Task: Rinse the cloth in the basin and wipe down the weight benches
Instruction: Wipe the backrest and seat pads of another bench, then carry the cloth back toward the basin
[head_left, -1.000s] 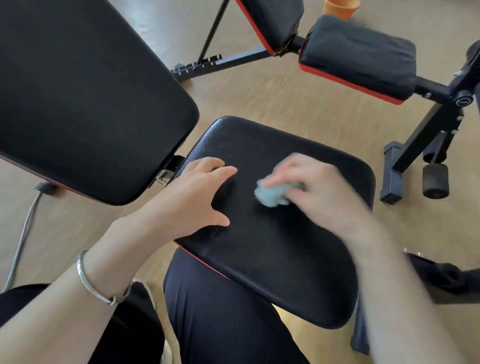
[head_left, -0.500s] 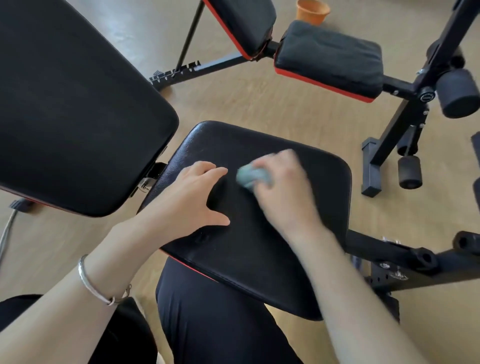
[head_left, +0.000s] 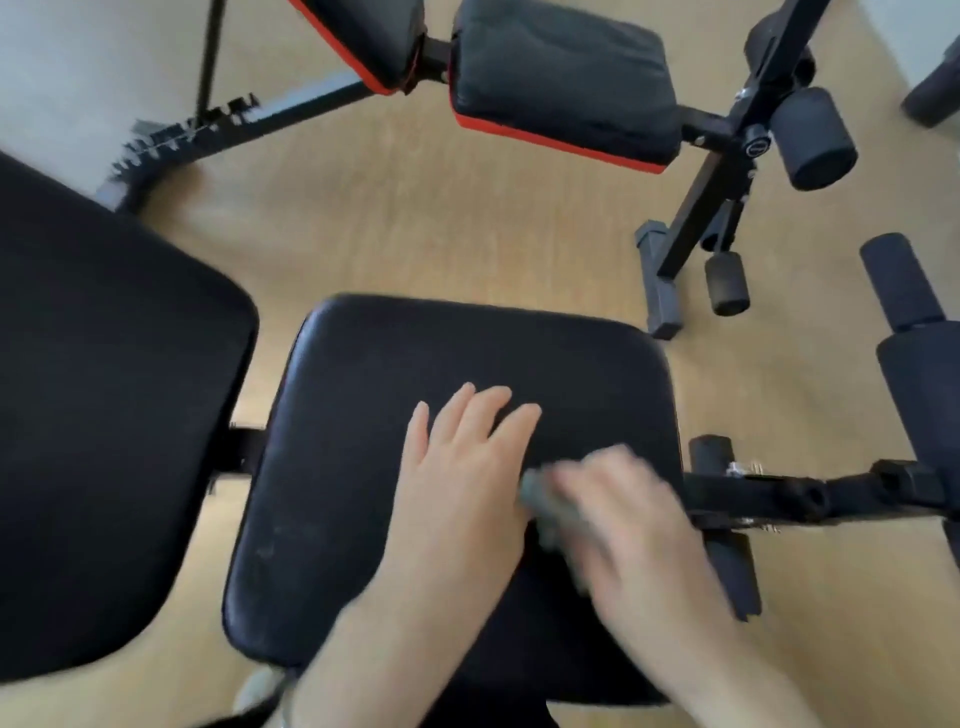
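Wiping step in hand. Left grip (head_left: 457, 483) flat, fingers straight, on the seat pad (head_left: 415, 353); right grip (head_left: 634, 525) — blurred — apparently holds the cloth (head_left: 545, 499). Next: firm strokes across the pad.

My left hand (head_left: 457, 478) and right hand (head_left: 628, 525) are bare, and both forearms (head_left: 374, 649) run uncovered to the bottom edge. The right one is smeared with blur, so I can make out no detail. Low down shows a strip of my black trousers (head_left: 488, 719).
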